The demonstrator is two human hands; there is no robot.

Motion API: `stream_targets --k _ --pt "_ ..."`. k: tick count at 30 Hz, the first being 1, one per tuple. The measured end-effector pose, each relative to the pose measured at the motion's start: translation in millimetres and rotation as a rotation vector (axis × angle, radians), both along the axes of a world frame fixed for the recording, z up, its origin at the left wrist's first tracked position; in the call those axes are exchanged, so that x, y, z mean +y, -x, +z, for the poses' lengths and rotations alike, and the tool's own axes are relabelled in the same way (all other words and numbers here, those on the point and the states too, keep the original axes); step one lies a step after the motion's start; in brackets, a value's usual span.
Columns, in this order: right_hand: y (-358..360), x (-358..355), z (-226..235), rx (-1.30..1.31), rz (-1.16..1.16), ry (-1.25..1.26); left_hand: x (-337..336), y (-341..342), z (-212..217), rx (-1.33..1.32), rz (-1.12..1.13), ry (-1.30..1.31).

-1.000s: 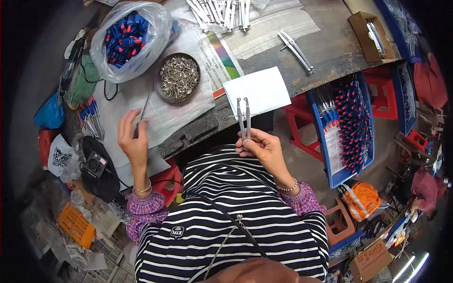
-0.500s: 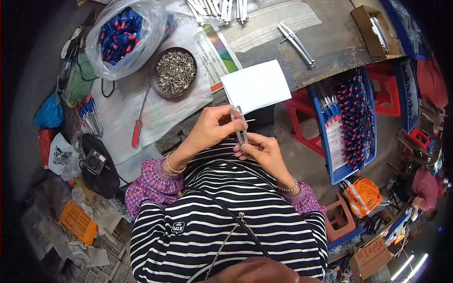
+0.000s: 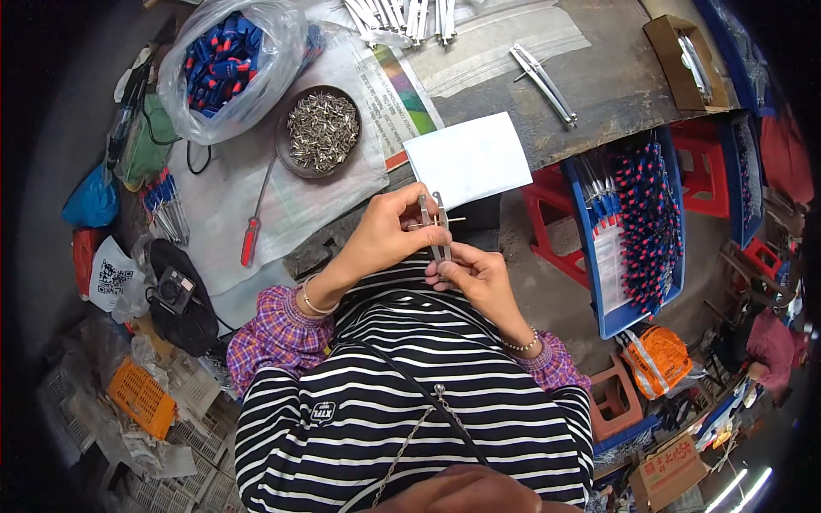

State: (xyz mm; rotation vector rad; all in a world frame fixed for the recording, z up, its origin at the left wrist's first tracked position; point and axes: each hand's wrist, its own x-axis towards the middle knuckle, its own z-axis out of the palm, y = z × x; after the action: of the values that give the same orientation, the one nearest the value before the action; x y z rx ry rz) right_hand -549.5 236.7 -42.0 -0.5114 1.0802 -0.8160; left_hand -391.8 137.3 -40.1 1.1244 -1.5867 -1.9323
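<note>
Cluttered and grey, the table (image 3: 599, 77) carries a clear plastic bag of blue-and-red parts (image 3: 227, 64) at its far left, one round dark bowl of small metal pieces (image 3: 322, 130) and a blank white card (image 3: 469, 158) overhanging the near edge. Just below that edge, the left hand (image 3: 385, 235) and right hand (image 3: 470, 275) both pinch a slim two-legged metal tool (image 3: 436, 224).
</note>
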Motion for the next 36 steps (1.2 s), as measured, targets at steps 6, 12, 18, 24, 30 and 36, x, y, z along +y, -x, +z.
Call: stream_targets --k 6,12,18,24,30,36 --pt "-0.9 0.8 -1.5 -0.014 -0.031 0.017 -8.4 -3.8 8.9 -0.111 -0.130 -0.074" --pt "-3.0 2.0 -3.4 -0.009 -0.044 0.012 -1.9 -1.3 7.8 0.040 0.018 -0.100" --pt "-1.1 1.0 -2.3 -0.012 -0.070 0.005 -5.9 -3.8 9.9 -0.158 -0.155 0.025" --pt "0.4 -2.6 3.3 0.039 -0.016 0.033 1.0 -1.5 5.1 0.019 -0.007 -0.061" --pt "1.8 0.4 -1.7 0.009 -0.052 0.034 -6.2 -1.5 7.3 -0.094 -0.107 -0.190" --pt "0.6 -0.9 0.8 0.045 -0.029 0.044 0.6 0.3 3.3 0.115 0.026 -0.107"
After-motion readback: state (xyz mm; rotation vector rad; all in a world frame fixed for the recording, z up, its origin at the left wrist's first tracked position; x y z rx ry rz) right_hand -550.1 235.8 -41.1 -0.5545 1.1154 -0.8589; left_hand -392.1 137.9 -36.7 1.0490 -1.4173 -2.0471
